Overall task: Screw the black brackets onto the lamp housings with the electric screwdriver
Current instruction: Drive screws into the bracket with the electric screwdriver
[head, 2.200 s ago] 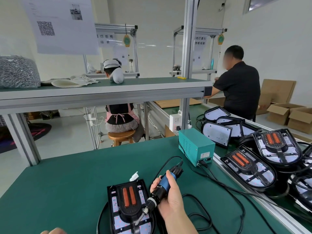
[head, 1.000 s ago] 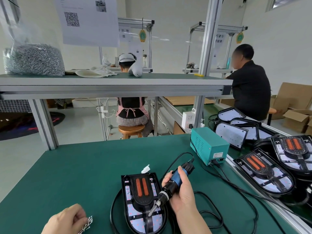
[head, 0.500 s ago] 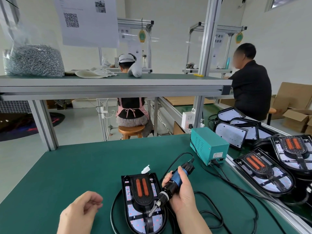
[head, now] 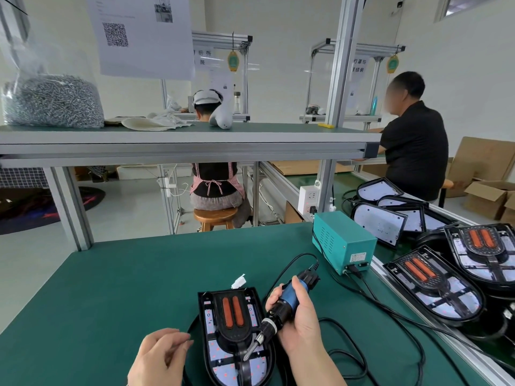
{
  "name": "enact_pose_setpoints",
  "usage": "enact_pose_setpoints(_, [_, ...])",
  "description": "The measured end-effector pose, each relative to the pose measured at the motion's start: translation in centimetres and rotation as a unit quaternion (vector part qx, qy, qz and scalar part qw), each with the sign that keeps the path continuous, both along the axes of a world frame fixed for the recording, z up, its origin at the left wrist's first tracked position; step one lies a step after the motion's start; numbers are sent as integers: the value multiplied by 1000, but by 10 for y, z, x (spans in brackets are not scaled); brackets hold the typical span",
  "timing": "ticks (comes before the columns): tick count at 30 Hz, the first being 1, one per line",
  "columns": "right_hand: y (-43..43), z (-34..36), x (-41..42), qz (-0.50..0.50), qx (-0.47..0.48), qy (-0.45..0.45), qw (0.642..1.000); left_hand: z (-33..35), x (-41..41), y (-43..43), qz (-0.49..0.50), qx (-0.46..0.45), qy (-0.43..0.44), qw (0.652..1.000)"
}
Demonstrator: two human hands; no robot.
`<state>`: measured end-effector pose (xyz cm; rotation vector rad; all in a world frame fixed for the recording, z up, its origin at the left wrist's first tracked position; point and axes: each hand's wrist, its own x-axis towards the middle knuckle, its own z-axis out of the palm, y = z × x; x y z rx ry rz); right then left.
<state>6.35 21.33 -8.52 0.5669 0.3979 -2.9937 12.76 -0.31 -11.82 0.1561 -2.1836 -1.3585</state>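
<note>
Black plastic formed the bracket, seated on the housing at the tabletop's near edge, its long axis run from near edge to far, between the hands. The screwdriver was gripped by the right hand, the nearer one, and tilted with its bit at the bracket's narrow stem. The left hand was held curled; whether a screw was pinched could not be told.

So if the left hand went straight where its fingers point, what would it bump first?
Probably the lamp housing: its black rim lies just right of the left hand, though depth is unclear.
</note>
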Motion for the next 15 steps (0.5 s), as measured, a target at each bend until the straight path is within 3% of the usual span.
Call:
enact_pose_setpoints(4, [0, 1, 1, -1, -1, -4, 1000, -2, 1, 5, 11, 35, 15, 999])
enact_pose_setpoints(15, [-8, 10, -1, -32, -36, -5, 999, 0, 1, 10, 12, -54, 92, 994])
